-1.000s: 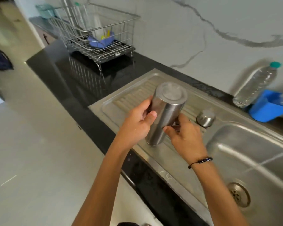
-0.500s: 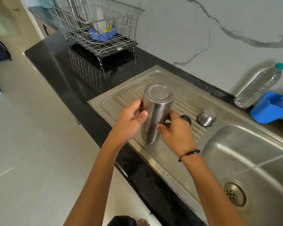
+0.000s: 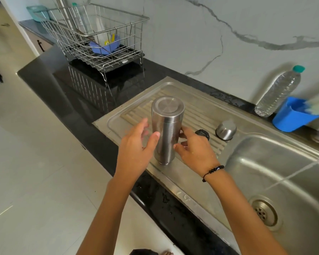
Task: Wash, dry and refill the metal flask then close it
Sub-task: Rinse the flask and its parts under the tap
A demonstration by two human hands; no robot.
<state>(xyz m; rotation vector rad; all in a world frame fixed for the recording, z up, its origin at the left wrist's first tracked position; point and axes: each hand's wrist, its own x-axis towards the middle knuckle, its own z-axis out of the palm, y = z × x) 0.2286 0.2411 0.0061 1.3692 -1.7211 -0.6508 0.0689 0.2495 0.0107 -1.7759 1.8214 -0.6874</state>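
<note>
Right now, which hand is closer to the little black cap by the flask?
The right hand. It sits just in front of the black cap, while the left hand is on the far side of the flask.

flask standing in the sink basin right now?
No, the flask stands upside down on the ribbed drainboard, beside the basin rather than in it.
</note>
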